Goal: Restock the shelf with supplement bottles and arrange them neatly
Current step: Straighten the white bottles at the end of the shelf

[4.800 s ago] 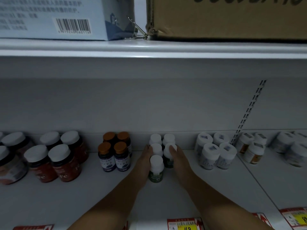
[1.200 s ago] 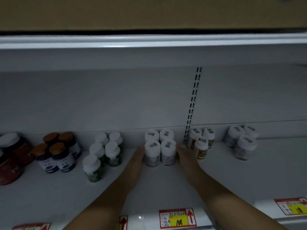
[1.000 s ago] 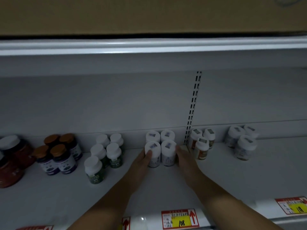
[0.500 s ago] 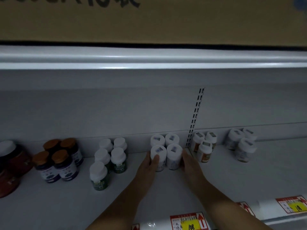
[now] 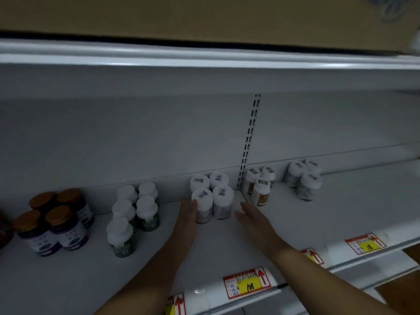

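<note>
Four white-capped bottles (image 5: 212,196) between two flat hands (image 5: 251,218)

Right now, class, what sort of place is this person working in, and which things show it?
Most likely a shop or pharmacy aisle: a white retail shelf carries grouped supplement bottles, price tags with red arrows line its front edge, and a cardboard box sits on the shelf above.

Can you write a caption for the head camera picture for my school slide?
Two bare hands, left hand and right hand, flank four white-capped bottles on a dim shelf.
</note>
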Demonstrator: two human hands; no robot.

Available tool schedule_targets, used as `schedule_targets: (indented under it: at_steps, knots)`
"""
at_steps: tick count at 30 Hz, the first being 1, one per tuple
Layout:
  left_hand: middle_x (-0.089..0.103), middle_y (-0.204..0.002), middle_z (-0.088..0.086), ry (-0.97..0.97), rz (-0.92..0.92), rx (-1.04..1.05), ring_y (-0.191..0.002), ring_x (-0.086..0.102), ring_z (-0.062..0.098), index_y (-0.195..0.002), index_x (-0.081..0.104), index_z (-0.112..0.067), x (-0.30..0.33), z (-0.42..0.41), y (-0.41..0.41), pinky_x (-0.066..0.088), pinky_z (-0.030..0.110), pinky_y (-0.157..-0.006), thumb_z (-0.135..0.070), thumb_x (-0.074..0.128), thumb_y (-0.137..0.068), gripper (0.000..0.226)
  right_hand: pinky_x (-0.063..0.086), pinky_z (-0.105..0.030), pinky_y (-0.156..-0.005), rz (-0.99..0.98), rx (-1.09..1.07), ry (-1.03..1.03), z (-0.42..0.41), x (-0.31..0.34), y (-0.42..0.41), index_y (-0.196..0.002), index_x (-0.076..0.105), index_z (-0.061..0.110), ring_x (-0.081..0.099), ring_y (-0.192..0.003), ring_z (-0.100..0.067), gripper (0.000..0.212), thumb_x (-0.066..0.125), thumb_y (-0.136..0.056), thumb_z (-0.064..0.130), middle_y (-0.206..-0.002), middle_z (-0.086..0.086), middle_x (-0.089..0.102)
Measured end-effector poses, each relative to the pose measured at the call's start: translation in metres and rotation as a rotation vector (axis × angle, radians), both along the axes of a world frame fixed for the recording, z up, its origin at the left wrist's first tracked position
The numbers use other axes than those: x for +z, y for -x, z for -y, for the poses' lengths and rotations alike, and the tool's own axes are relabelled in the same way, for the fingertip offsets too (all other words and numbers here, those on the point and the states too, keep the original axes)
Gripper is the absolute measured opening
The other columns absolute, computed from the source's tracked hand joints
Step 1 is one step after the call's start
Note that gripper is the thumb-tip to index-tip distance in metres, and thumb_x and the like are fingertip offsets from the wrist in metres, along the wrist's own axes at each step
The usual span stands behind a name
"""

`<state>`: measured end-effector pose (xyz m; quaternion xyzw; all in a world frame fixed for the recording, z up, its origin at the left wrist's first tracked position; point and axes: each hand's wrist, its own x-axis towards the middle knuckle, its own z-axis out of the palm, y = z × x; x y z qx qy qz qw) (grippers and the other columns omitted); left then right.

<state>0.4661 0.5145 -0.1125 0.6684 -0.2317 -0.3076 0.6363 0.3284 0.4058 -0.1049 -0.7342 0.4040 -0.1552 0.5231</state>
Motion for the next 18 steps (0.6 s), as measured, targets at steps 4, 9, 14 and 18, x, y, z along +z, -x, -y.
schedule_targets:
  at_steps: [4, 9, 14, 18]
  knots:
    - [0.025, -0.151, -0.009, -0.100, 0.224, 0.166, -0.138, 0.023, 0.005, -0.144, 0.027, -0.022, -0.001, -0.024, 0.020, 0.011, 0.011, -0.103, -0.028, 0.034, -0.100, 0.046, 0.030, -0.023, -0.104, -0.054, 0.101, 0.124, 0.009, 0.002, 0.010, -0.142, 0.033, 0.023, 0.038, -0.133, -0.016, 0.055, 0.051, -0.093, 0.040, -0.148, 0.003, 0.037]
    - [0.025, -0.154, -0.004, -0.120, 0.380, 0.402, -0.141, 0.022, 0.011, -0.146, 0.028, -0.018, 0.007, -0.025, 0.030, 0.013, 0.018, -0.107, -0.027, 0.037, -0.099, 0.048, 0.031, -0.021, -0.103, -0.056, 0.243, 0.224, 0.024, 0.006, 0.036, -0.141, 0.035, 0.026, 0.039, -0.132, -0.015, 0.052, 0.050, -0.093, 0.039, -0.147, 0.008, 0.038]
    - [0.042, -0.143, 0.003, -0.124, 0.675, 0.449, -0.129, 0.036, 0.010, -0.136, 0.042, -0.013, 0.033, 0.008, 0.056, 0.023, 0.023, -0.106, -0.039, 0.038, -0.087, 0.056, 0.024, -0.017, -0.105, -0.036, 0.317, 0.353, 0.055, 0.010, 0.085, -0.140, 0.033, 0.031, 0.030, -0.136, -0.009, 0.050, 0.048, -0.093, 0.039, -0.147, 0.011, 0.033]
    - [0.037, -0.146, -0.004, -0.288, 1.034, 0.182, -0.137, 0.024, 0.006, -0.135, 0.046, -0.015, 0.054, 0.047, 0.077, 0.011, 0.017, -0.111, -0.049, 0.029, -0.088, 0.061, 0.013, -0.018, -0.110, -0.039, 0.341, 0.539, 0.087, 0.013, 0.103, -0.145, 0.023, 0.030, 0.014, -0.143, -0.008, 0.058, 0.047, -0.093, 0.040, -0.155, 0.011, 0.017]
